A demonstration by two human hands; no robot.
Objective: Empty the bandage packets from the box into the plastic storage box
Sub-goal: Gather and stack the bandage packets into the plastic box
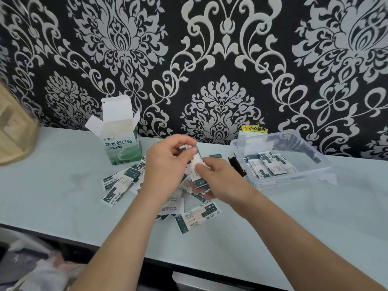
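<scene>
Head view, held packets: a small bunch up between both hands, long axis running from the left fingertips down toward the right palm, far end tipped a little leftward.
Left hand: fingers curled, thumb and forefinger pinching the top end of the bunch.
Right hand: clasping the lower end, thumb laid across the top packet.
Loose packets: scattered flat on the table under and to the left of both hands, pointing every which way; one long one lies just nearer than the right wrist, slanting.
Carton: standing upright beyond the left hand, top flaps open; its inside is not visible.
Plastic storage box: clear, lidless, just right of the right hand.
Packets inside: a loose overlapping layer on the floor of it.
Look: slim white strips, dark green band at one end, printed text and small code squares.
</scene>
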